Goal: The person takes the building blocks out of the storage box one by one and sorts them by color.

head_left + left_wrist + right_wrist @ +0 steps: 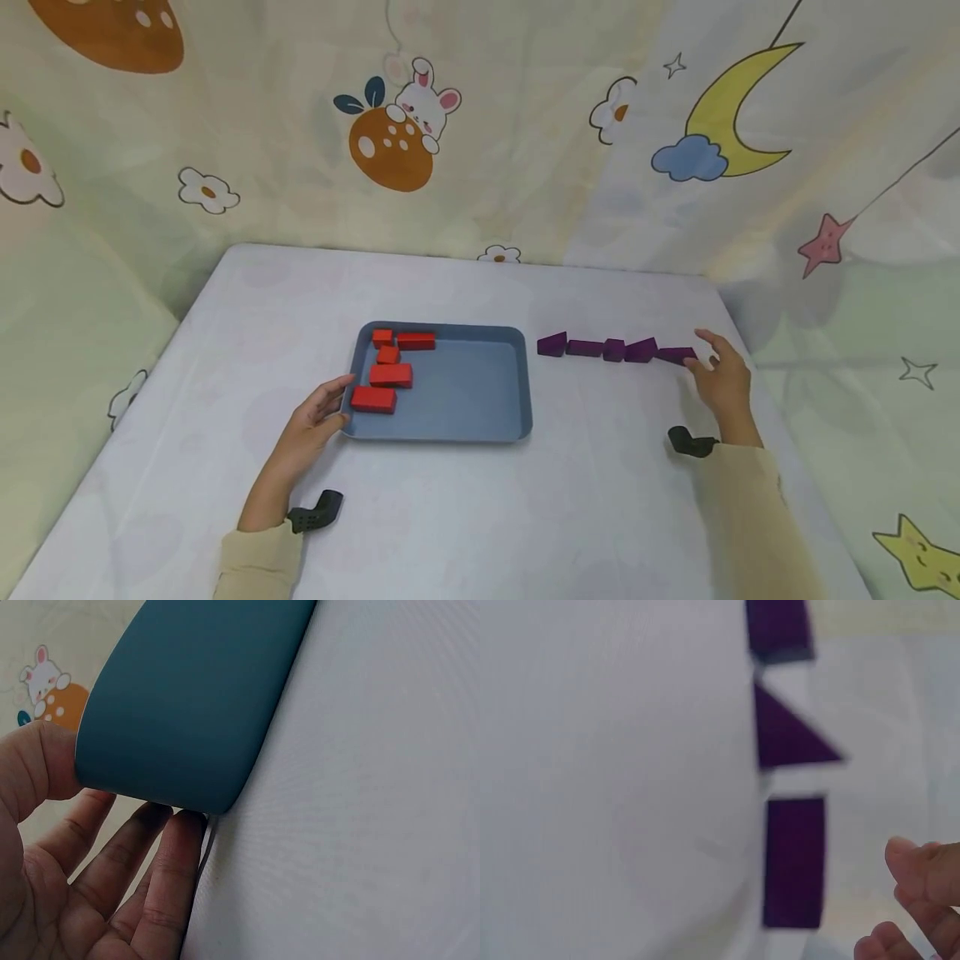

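Note:
My left hand [306, 429] rests against the left end of a blue-grey tray [465, 429], its fingertips and thumb touching the outer wall. The left wrist view shows these fingers [161, 907] fairly straight beside the tray wall [172, 712]. Inside the tray, several red blocks [391, 375] lie along the left side. On the right, my right hand [726, 379] hovers by the end of a row of purple blocks [613, 350], thumb and forefinger apart. In the right wrist view, a gap separates the hand [922, 892] from the nearest purple block [795, 862].
A white cloth covers the table [585, 517]. Behind it hangs a patterned curtain [525, 167] with a rabbit, moon and stars. Dark devices [318, 512] are strapped at both wrists. The purple row extends to the right of the tray.

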`<state>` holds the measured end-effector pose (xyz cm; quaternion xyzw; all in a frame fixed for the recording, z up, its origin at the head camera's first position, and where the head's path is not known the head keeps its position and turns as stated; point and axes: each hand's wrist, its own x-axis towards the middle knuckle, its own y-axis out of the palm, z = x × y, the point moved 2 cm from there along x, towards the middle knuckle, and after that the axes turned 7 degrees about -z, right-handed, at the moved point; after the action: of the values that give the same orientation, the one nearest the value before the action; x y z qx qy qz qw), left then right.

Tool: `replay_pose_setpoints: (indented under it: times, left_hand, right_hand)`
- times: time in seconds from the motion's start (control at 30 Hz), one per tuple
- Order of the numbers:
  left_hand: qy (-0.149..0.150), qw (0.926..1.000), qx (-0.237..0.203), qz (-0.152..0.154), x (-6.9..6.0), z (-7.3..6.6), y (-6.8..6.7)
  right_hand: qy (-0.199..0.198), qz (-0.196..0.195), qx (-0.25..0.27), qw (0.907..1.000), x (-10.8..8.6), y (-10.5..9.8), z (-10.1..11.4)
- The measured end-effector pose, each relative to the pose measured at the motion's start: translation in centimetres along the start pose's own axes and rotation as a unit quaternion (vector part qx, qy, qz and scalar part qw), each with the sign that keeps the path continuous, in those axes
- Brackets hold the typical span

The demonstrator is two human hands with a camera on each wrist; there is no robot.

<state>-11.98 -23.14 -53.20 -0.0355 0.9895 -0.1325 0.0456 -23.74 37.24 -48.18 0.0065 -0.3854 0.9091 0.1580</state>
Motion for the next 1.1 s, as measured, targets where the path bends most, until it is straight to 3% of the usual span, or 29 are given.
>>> replay_pose_setpoints:
  times: [0.13, 0.27, 0.47, 0.77, 0.93, 1.1]
  left_hand:
    - [0.002, 1.0, -0.002, 0.0, -0.2, -0.2, 0.1]
    - [0.002, 1.0, -0.003, -0.001, -0.1, -0.2, 0.0]
    - [-0.006, 1.0, 0.002, -0.002, -0.1, -0.1, -0.1]
    - [0.009, 0.9999, -0.004, 0.002, -0.1, 0.0, 0.1]
    - [0.005, 1.0, 0.007, 0.002, -0.4, 0.0, 0.0]
    - [0.005, 0.9999, 0.012, -0.002, -0.5, -0.1, 0.0]
  right_hand:
    - [-0.023, -0.016, 0.047, 0.9985, -2.0, 0.6, 3.2]
    - [-0.048, 0.002, 0.092, 0.9946, -4.1, 2.2, 6.4]
    - [-0.106, 0.026, 0.18, 0.9777, -7.6, 6.3, 10.2]
    - [-0.166, 0.095, 0.25, 0.9492, -11.9, 12.1, 14.1]
    - [-0.171, 0.144, 0.264, 0.9382, -13.4, 14.6, 16.0]
    - [-0.209, 0.215, 0.253, 0.9198, -14.6, 17.0, 18.4]
